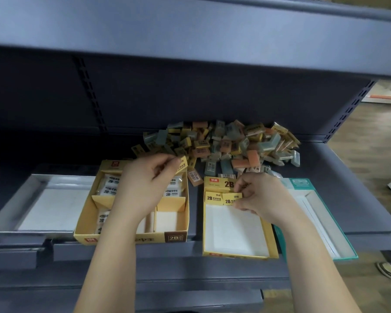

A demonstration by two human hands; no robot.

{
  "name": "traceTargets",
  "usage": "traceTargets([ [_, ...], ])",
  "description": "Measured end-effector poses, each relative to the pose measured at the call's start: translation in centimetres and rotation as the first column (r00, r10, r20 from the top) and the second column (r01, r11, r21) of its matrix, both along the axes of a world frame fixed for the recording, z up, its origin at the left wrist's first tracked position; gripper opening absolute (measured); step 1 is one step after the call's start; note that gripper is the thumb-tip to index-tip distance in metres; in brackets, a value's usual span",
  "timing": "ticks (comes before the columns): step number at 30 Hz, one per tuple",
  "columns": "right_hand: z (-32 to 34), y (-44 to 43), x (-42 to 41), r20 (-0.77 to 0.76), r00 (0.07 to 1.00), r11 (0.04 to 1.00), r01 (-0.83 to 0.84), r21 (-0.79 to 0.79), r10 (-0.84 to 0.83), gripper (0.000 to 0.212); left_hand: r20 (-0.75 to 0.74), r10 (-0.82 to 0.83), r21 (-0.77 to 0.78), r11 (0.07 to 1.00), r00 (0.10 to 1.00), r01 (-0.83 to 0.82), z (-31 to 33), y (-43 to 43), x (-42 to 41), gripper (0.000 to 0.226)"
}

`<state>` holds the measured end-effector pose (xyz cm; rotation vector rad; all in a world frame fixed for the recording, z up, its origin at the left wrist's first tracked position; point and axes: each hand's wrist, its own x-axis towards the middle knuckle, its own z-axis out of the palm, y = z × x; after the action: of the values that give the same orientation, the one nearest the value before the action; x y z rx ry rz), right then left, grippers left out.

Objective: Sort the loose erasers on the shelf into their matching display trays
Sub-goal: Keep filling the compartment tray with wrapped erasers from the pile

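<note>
Your left hand point(145, 186) pinches a yellow eraser point(182, 164) between thumb and fingertips, holding it above the far right corner of the divided yellow tray point(131, 239), just at the near edge of the loose pile of erasers point(224, 143). That tray holds white wrapped erasers point(110, 188) in its left and far compartments. Your right hand point(261, 197) grips a second yellow eraser point(232, 198) with curled fingers at the far end of the flat yellow tray point(235, 229), right beside a third yellow eraser point(213, 198) that lies in the tray's far left corner. The pile sits on the shelf point(348, 168) beyond the trays, a mix of yellow, orange and grey-green pieces. A single orange eraser point(194, 177) lies between the two yellow trays. A grey tray point(14, 199) stands at the far left of the row and a teal tray point(345, 256) at the far right.
</note>
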<state>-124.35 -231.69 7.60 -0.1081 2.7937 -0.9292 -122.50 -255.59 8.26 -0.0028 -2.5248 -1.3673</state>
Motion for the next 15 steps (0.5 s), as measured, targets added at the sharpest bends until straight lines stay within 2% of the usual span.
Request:
traceTargets([
  [8, 0.2, -0.37, 0.68, -0.069, 0.997, 0.996, -0.017, 0.086, 0.023, 0.013, -0.019, -0.015, 0.0, 1.0, 1.0, 0.015, -0.06, 0.02, 0.25, 0.02],
  [12, -0.03, -0.34, 0.86, -0.151, 0.988, 0.989, 0.05, 0.136, -0.029, 0.006, -0.04, -0.019, 0.004, 1.0, 0.999, 0.02, 0.01, 0.09, 0.38, 0.019],
  [15, -0.33, -0.27, 0.8, -0.181, 0.983, 0.987, 0.069, 0.145, -0.042, 0.013, -0.038, -0.024, -0.009, 1.0, 0.999, 0.024, -0.04, 0.0, 0.48, 0.019],
])
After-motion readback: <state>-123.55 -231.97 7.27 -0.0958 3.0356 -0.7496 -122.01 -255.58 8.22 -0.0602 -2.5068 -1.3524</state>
